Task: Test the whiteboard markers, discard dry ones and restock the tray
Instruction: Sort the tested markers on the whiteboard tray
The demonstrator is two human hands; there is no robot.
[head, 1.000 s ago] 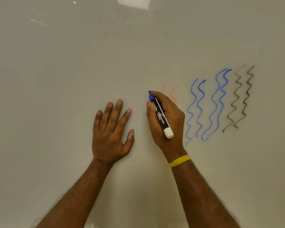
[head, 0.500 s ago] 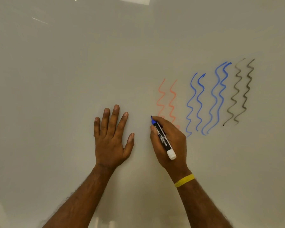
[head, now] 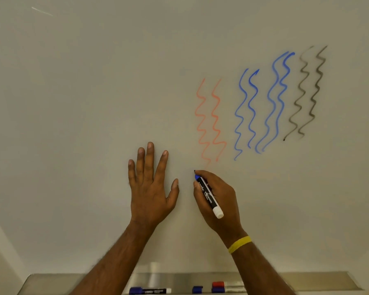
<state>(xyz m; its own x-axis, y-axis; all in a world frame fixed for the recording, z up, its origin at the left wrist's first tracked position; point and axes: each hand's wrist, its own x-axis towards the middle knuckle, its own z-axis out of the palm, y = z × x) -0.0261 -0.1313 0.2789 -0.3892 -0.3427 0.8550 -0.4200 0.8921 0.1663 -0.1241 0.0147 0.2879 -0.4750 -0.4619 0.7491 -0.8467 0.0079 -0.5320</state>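
Observation:
My right hand (head: 218,201) grips an uncapped black whiteboard marker (head: 209,198) with a blue collar and a white end. Its tip touches the whiteboard (head: 94,92) just below a pale red squiggle (head: 210,122). No new line shows at the tip. My left hand (head: 150,186) presses flat on the board, fingers spread, a little left of the marker. To the right of the red squiggle run blue squiggles (head: 262,105) and grey-black squiggles (head: 307,92). At the bottom edge the metal tray (head: 307,282) holds a blue-capped marker (head: 149,291), a loose blue cap (head: 197,289), a red marker (head: 227,284) and another blue marker (head: 227,290).
The board's left side and top are unmarked. A wall corner (head: 0,252) shows at the lower left beside the board. My forearms cross in front of the tray's middle.
My right hand has moved the marker downward on the board, uncovering the whole red squiggle. The view tilted down, bringing the tray into sight. My left hand stays flat.

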